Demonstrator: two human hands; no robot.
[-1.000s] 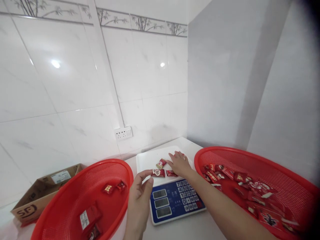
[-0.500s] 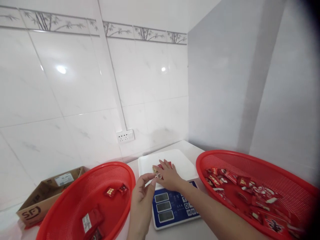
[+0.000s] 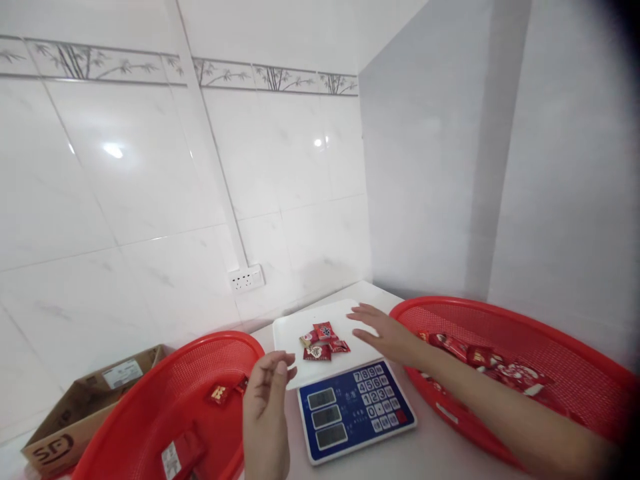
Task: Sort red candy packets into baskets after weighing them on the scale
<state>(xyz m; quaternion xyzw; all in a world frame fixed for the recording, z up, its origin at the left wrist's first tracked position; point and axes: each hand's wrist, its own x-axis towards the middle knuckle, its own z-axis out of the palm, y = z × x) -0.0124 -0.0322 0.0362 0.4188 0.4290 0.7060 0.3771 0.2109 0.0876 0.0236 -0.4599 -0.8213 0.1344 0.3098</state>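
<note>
Nearest, the left hand (image 3: pixel 267 397) is half curled, nothing visible in it, left of the scale (image 3: pixel 353 410). On the white tray (image 3: pixel 287 333), the front packet (image 3: pixel 317 353) lies flat, long axis left to right; the right packet (image 3: pixel 340 347) runs likewise. Beyond, the left packet (image 3: pixel 309 339) slants away rightward beside the squarish rear packet (image 3: pixel 325 331). The right hand (image 3: pixel 383 333), fingers spread and empty, points left towards them.

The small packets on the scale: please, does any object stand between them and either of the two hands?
Nothing visible stands in the way. Between the small packets and the right hand, only the white plate of the scale shows. The left hand, by the plate's near left corner, has no object before it either.
</note>
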